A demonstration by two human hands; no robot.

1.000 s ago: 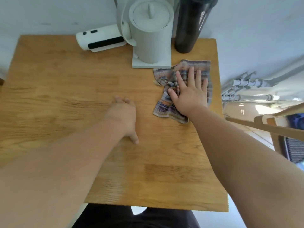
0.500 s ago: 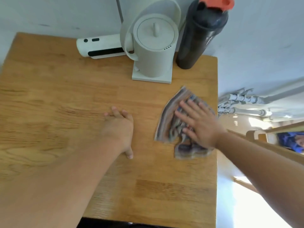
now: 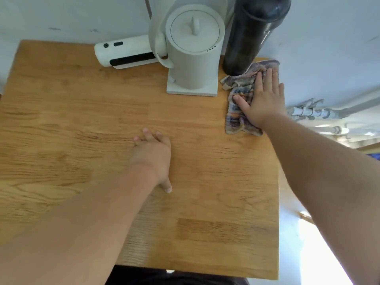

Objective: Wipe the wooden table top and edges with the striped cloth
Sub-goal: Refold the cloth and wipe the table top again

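The wooden table top (image 3: 82,124) fills most of the view. The striped cloth (image 3: 236,112) lies crumpled at the table's far right corner, along the right edge, its far end touching the dark bottle. My right hand (image 3: 263,99) presses flat on the cloth with fingers spread, covering its right half. My left hand (image 3: 153,155) rests palm-down on the bare wood near the table's middle, fingers loosely bent, holding nothing.
A white kettle (image 3: 193,52) on its square base stands at the back, just left of the cloth. A tall dark bottle (image 3: 250,33) stands at the back right corner. A white cylindrical device (image 3: 125,51) lies behind the kettle. Pipes (image 3: 316,114) run along the wall on the right.
My right hand has slid the cloth away from me along the right edge, from mid-table up to the far right corner beside the bottle. My left hand stays in place.
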